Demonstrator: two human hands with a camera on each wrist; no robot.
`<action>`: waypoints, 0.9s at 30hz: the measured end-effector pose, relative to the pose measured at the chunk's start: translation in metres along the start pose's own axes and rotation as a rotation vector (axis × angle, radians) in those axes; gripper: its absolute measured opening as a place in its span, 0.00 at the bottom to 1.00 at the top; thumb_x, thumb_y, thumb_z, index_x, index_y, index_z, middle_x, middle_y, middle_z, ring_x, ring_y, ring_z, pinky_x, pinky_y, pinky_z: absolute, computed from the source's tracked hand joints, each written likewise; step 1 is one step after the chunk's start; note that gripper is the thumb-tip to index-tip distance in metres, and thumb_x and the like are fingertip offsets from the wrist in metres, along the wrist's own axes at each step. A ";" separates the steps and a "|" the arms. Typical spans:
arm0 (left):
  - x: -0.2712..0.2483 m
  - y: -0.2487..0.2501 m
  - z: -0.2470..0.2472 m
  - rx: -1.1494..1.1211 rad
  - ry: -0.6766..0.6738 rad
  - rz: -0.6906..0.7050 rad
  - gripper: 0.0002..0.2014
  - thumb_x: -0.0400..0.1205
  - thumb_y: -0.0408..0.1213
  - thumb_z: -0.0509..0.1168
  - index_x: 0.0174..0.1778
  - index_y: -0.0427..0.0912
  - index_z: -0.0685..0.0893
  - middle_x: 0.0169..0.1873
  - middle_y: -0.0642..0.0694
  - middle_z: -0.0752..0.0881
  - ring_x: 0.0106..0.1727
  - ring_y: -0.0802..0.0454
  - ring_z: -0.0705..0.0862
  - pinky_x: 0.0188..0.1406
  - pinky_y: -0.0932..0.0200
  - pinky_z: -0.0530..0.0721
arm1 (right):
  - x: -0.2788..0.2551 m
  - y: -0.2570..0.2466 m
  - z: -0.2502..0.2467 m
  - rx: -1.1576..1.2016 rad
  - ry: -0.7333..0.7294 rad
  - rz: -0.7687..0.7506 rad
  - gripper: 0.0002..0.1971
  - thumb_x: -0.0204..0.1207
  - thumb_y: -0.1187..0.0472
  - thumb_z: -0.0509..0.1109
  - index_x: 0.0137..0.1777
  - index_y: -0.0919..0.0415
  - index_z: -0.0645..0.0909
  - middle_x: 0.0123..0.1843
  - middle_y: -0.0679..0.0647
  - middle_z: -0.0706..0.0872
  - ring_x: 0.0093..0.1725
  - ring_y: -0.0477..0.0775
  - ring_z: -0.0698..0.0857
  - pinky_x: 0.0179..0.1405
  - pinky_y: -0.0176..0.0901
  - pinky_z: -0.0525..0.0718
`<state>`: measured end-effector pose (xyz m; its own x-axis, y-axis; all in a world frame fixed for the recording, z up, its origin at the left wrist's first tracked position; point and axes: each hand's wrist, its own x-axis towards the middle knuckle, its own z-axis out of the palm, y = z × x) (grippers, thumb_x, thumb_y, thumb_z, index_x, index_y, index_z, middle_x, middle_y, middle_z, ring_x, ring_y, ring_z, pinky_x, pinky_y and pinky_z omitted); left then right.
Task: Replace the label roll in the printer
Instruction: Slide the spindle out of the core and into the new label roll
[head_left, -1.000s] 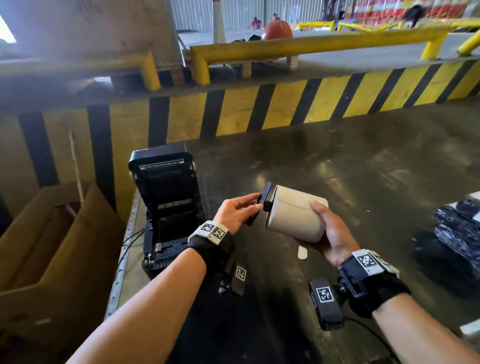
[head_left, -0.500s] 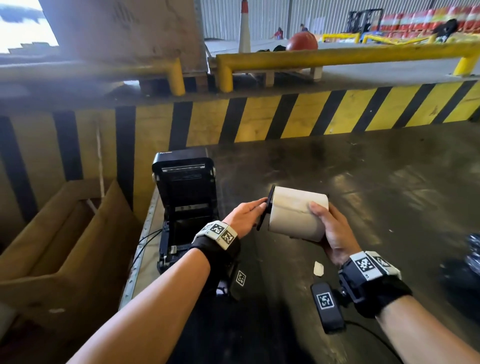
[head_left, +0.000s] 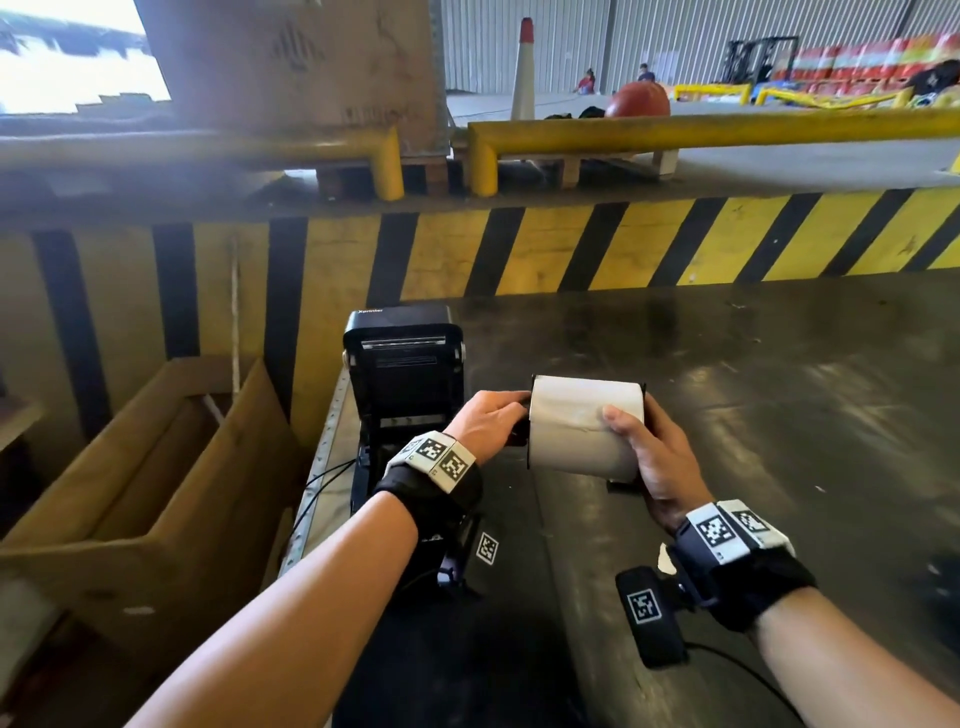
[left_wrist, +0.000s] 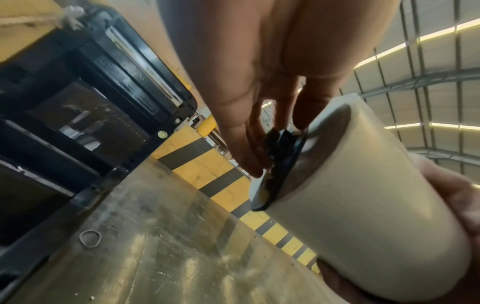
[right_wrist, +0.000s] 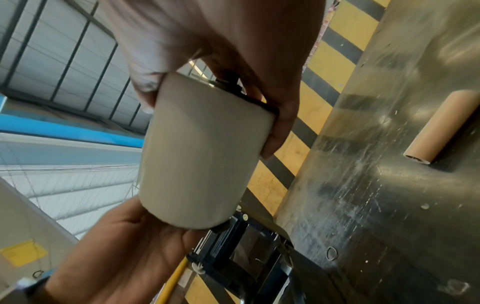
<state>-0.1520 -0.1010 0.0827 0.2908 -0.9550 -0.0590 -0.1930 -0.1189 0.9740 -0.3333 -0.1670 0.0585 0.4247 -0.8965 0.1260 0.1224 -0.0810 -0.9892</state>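
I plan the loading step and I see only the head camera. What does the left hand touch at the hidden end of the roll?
Observer: The left hand pinches a black holder that sits in the end of the label roll.
Operator: Thank you. Is an empty core somewhere? I cannot find one.
Observer: Yes, a bare cardboard core lies on the table, apart from the hands.
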 end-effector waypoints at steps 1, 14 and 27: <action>-0.002 0.000 -0.005 -0.034 0.013 -0.010 0.17 0.83 0.28 0.55 0.66 0.32 0.80 0.50 0.37 0.87 0.52 0.43 0.86 0.58 0.48 0.85 | 0.001 0.001 0.004 -0.007 -0.003 -0.009 0.21 0.56 0.40 0.71 0.51 0.43 0.83 0.45 0.43 0.88 0.45 0.49 0.84 0.33 0.40 0.83; -0.035 -0.040 -0.087 0.063 0.083 -0.071 0.32 0.76 0.51 0.68 0.76 0.49 0.70 0.57 0.45 0.88 0.59 0.50 0.85 0.67 0.46 0.81 | 0.015 0.020 0.088 0.015 -0.154 0.002 0.16 0.65 0.55 0.73 0.54 0.54 0.81 0.46 0.48 0.87 0.44 0.46 0.84 0.45 0.39 0.82; -0.042 -0.083 -0.180 -0.235 0.109 -0.218 0.23 0.79 0.35 0.67 0.71 0.47 0.75 0.56 0.48 0.86 0.55 0.51 0.86 0.54 0.57 0.87 | 0.060 0.063 0.170 -0.001 -0.169 0.274 0.07 0.74 0.55 0.65 0.43 0.53 0.84 0.51 0.60 0.87 0.52 0.58 0.82 0.53 0.57 0.79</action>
<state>0.0205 -0.0022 0.0443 0.4021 -0.8779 -0.2600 0.1025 -0.2390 0.9656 -0.1476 -0.1523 0.0170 0.5850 -0.7998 -0.1345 -0.0182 0.1529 -0.9881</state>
